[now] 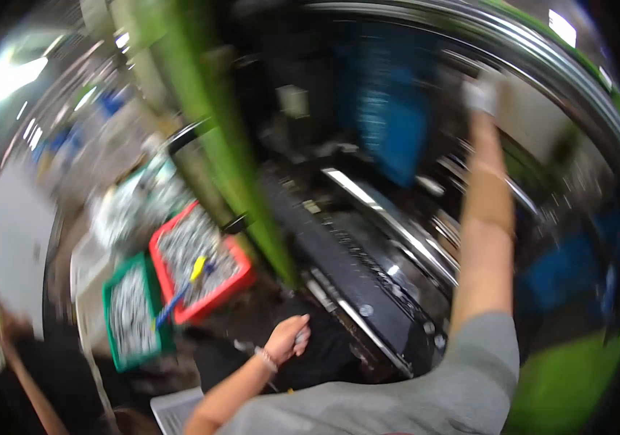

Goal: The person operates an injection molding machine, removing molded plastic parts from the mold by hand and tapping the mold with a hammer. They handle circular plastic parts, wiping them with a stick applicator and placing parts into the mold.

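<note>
My left hand [288, 339], with a beaded bracelet [266, 359] at its wrist, is held low in front of my body. Its fingers are curled closed, and a small pale thing shows at them, too little to name. My right arm stretches far up and forward into a large machine, past its steel bars [389, 217]. At the end of that arm my right hand [482, 93] looks white and is smeared by motion beside a blue block [397, 109] of the machine. I cannot make out its fingers or anything in them.
Left of the machine's green frame [233, 156] stand a red bin [243, 283] and a green bin [110, 319], both full of small grey parts. A blue-and-yellow tool [173, 306] lies across them. Clear plastic bags [125, 214] sit behind. Another person's hand [11, 326] shows at far left.
</note>
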Demonstrator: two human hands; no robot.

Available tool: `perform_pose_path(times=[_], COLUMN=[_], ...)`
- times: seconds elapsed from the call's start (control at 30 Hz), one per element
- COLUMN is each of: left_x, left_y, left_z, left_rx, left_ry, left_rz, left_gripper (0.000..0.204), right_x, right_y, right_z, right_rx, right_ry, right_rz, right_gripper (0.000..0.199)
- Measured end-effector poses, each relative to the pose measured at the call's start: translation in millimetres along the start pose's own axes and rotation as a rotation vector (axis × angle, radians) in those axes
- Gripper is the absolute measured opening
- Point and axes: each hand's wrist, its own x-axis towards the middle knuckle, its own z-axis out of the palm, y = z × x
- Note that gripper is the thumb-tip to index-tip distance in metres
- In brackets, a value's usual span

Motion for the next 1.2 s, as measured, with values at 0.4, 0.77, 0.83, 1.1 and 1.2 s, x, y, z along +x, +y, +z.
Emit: perform_pose_path(times=[0.4, 0.77, 0.83, 1.1, 1.2], left_x=[6.3, 9.1, 8.0, 8.7, 11.6], left_y=[-10.7, -8.8, -9.0, -8.0, -9.2], left_z=[11.3, 10.1, 6.6, 12.2, 12.2], left_rx=[-0.002, 0.061, 0.054, 0.057, 0.015], left_ry=[-0.045, -0.052, -0.048, -0.031, -0.037], left_rz=[-0.048, -0.034, -0.042, -0.044, -0.055], left_gripper=[0.029, 0.029, 0.029, 0.029, 0.030], right_x=[-22.9, -28.5, -29.4, -27.6, -31.0], right_y=[8.6, -2.6, -6.7, -9.8, -8.4], right_z=[-50.6, -43.1, -48.6, -48.0, -46.5], right_rx=[0.617, 0.566, 0.570, 0.505, 0.620], right_ry=[-0.111, -0.014, -0.032, 0.005, 0.066], right_rz=[0.309, 0.325, 0.348, 0.261, 0.276], right_gripper=[0.030, 0.029, 0.029, 0.028, 0.026])
